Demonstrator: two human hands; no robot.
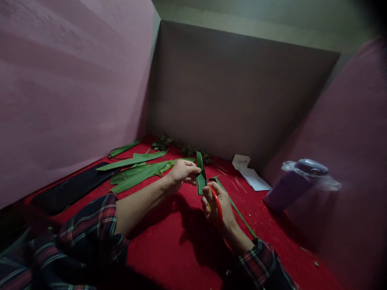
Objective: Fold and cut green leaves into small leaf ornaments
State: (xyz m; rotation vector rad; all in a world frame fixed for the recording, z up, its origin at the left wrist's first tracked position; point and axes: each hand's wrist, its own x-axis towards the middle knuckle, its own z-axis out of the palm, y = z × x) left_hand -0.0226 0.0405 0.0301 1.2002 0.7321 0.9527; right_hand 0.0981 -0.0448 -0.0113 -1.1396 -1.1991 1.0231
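Observation:
My left hand (183, 174) pinches the edge of a green leaf strip (200, 185), which stands nearly upright over the red cloth. In my right hand (220, 201) is a pair of scissors (216, 203) with red and yellow handles, fingers wrapped through the grips. The dark blades point up along the right side of the strip, close to my left fingertips; whether they touch the leaf I cannot tell. A thin leaf stem (238, 213) lies beside my right wrist. Left of my left hand, several long green leaves (142, 177) overlap on the cloth.
A black flat object (71, 187) lies at the left edge of the red cloth (169, 245). Small leafy sprigs (187, 149) rest at the back by the grey wall. Thin sticks (238, 183), white papers (254, 179) and a purple container (290, 189) with clear plastic are on the right.

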